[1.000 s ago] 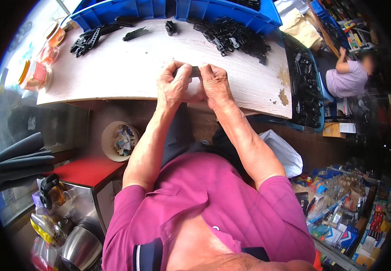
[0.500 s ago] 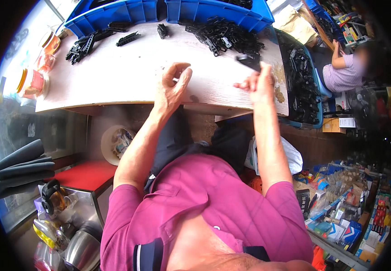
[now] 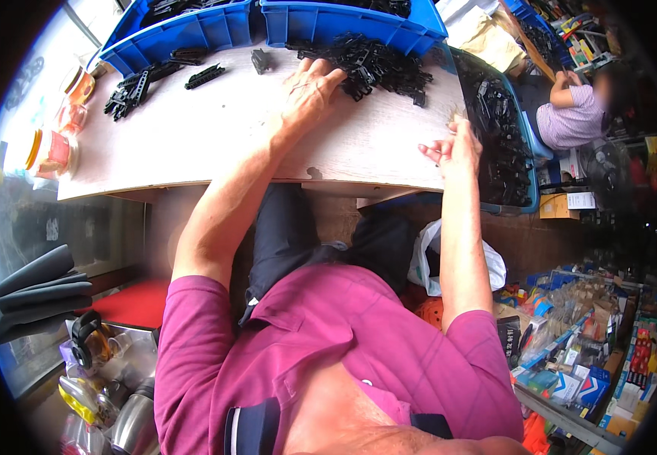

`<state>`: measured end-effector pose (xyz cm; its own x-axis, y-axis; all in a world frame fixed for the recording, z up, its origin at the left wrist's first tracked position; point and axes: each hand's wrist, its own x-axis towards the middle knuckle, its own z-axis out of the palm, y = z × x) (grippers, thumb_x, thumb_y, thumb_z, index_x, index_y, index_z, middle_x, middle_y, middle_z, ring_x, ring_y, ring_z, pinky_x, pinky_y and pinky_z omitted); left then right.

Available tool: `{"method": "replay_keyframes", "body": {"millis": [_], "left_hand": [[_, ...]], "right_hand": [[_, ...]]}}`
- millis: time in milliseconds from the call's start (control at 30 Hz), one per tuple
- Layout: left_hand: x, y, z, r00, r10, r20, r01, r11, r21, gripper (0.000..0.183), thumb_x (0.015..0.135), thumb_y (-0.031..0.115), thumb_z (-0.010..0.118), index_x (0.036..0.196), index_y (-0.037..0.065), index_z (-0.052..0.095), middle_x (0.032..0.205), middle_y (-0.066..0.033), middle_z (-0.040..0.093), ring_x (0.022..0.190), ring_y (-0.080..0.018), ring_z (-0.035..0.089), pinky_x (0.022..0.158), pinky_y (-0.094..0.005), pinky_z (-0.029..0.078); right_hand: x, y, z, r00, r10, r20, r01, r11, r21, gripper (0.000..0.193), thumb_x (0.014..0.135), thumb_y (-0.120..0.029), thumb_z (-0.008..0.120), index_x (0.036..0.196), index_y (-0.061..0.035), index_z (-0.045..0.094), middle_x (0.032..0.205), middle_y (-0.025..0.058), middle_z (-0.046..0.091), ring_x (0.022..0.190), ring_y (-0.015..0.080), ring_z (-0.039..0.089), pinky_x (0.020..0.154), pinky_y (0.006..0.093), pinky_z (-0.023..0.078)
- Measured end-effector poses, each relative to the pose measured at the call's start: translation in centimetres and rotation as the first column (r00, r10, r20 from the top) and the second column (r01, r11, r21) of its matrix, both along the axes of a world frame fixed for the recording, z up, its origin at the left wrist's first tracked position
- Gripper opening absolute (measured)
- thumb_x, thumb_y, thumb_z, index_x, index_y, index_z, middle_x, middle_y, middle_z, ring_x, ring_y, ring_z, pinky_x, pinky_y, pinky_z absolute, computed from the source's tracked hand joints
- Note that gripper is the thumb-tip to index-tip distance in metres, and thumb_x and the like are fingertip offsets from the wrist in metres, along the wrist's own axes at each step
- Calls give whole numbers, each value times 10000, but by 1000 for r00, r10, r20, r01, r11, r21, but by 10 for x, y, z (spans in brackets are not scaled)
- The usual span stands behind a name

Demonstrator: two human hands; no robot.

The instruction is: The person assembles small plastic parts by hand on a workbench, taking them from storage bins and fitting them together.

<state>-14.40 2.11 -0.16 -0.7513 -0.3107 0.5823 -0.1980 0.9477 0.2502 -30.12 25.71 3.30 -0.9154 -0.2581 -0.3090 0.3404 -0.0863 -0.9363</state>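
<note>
My left hand reaches across the tabletop to the near left edge of a heap of black plastic parts. Its fingers are spread and bent, with the tips at the parts; nothing shows held in it. Over the right side of the white table is my right hand, loosely curled, fingers apart and no part visible in it. A single black part lies left of the heap, another black part farther left. A smaller group of black strips sits at the far left.
Two blue bins with black parts line the table's back. A blue tub full of black parts stands beside its right edge. Jars stand at the left. A person in a striped shirt sits at the far right.
My left hand has moved forward and right, from above the table's middle to the heap. The dark part blurred beside my right hand no longer shows there; that hand has shifted slightly right and nearer.
</note>
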Motion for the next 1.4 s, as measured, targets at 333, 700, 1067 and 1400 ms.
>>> {"method": "replay_keyframes", "body": {"millis": [333, 700, 1067, 1400], "left_hand": [[-1, 6, -3, 991, 8, -135, -11, 1000, -23, 128, 780, 149, 643, 887, 99, 595, 883, -78, 598, 913, -297, 560, 759, -431, 497], [8, 10, -1, 960, -87, -268, 125, 984, 129, 123, 821, 87, 638, 936, 51, 614, 847, -106, 639, 771, -297, 615, 713, -391, 497], [7, 21, -22, 902, -91, -422, 332, 771, 544, 112, 871, 103, 650, 959, 33, 645, 767, -66, 666, 654, -141, 631, 597, -286, 510], [30, 6, -6, 917, -191, -349, 358, 14, 933, 190, 928, 228, 623, 988, 49, 637, 784, 0, 606, 665, -75, 574, 625, -222, 484]], "right_hand": [[38, -38, -18, 947, 317, -54, -320, 946, -56, 227, 885, -239, 646, 895, -40, 539, 423, 21, 409, 408, 189, 557, 523, 471, 589], [64, -68, -6, 910, 415, -1, -414, 908, -63, 203, 847, -230, 711, 885, -88, 571, 442, 1, 435, 406, 160, 546, 479, 437, 580], [70, -82, -14, 858, 510, -68, -505, 860, 79, 302, 843, -213, 724, 1083, -58, 628, 479, -2, 475, 403, 137, 523, 466, 361, 553], [69, -80, -17, 764, 624, -166, -626, 778, 46, 270, 854, -214, 713, 1038, -37, 623, 479, -8, 467, 408, 127, 515, 454, 323, 537]]}}
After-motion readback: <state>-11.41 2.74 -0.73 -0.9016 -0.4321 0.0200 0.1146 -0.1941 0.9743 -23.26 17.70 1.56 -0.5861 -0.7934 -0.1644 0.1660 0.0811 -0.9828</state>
